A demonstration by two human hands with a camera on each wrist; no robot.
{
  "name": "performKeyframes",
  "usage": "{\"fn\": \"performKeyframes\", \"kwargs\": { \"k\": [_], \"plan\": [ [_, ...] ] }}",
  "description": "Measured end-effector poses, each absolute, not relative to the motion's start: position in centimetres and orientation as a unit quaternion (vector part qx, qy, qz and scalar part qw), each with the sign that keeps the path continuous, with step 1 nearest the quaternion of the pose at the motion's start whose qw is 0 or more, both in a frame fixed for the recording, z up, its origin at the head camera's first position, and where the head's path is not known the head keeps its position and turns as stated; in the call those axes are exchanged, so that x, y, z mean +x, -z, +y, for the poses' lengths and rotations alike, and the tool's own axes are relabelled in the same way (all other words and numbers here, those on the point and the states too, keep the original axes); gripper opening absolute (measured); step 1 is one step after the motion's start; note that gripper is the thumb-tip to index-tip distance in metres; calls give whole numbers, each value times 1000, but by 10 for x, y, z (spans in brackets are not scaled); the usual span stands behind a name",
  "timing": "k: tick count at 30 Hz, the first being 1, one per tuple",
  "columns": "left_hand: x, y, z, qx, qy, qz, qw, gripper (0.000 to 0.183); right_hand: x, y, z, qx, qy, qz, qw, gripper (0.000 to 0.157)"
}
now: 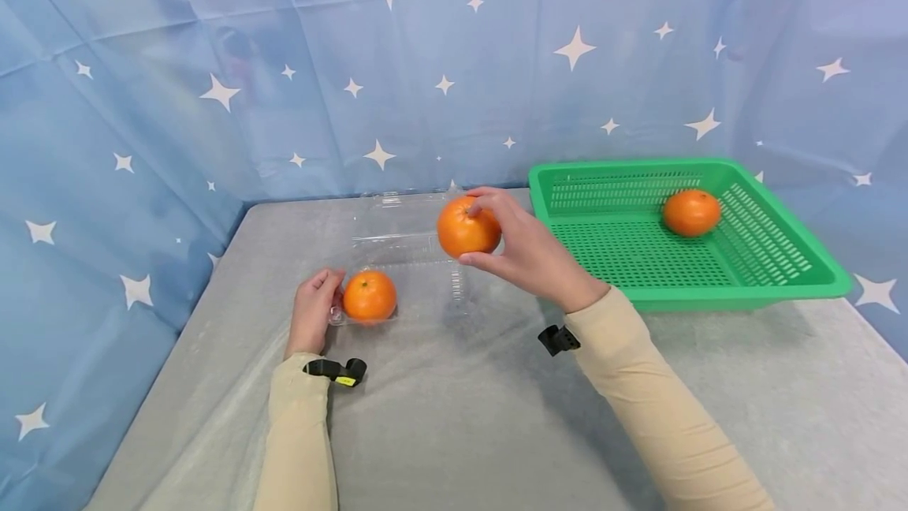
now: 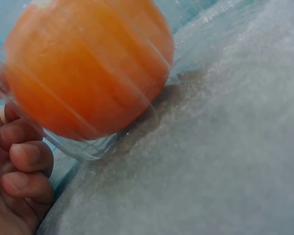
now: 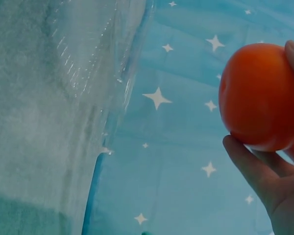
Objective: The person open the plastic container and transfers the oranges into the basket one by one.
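My right hand (image 1: 528,247) holds an orange (image 1: 464,229) between thumb and fingers, raised above the table. The right wrist view shows that same orange (image 3: 262,97) with the thumb and fingers around its side. On the left, a clear plastic clamshell box (image 1: 426,278) lies with its lid folded back. A second orange (image 1: 370,296) sits in its left front part. My left hand (image 1: 312,310) pinches the box's left edge beside this orange; in the left wrist view its fingers (image 2: 32,155) are curled next to the plastic wall.
A green slotted basket (image 1: 638,298) stands at the back right, holding another orange (image 1: 691,213) toward its right end. Grey cloth (image 1: 461,416) covers the table. A blue curtain with white stars (image 1: 440,46) hangs along the back and left side.
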State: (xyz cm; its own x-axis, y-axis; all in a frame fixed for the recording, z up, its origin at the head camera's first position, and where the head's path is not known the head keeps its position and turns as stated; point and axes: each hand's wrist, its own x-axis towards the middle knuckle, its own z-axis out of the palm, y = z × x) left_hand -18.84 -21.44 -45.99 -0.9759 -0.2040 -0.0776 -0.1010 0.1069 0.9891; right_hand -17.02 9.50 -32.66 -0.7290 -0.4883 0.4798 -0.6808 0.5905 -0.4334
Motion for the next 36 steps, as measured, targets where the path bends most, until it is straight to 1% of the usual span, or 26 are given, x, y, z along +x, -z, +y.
{"fn": "performKeyframes", "kwargs": {
  "k": [5,16,26,36],
  "plan": [
    [-188,461,-213,98,657,-746,39,38,-170,328,101,323,-307,-883,147,52],
    [-191,463,-209,96,650,-753,33,39,-169,326,109,324,-272,-893,150,51],
    [-189,464,-208,94,659,-745,29,39,-167,325,119,304,-280,-901,128,49],
    [-191,464,-213,106,647,-754,39,39,-169,324,122,306,-260,-907,126,50]
  ]
}}
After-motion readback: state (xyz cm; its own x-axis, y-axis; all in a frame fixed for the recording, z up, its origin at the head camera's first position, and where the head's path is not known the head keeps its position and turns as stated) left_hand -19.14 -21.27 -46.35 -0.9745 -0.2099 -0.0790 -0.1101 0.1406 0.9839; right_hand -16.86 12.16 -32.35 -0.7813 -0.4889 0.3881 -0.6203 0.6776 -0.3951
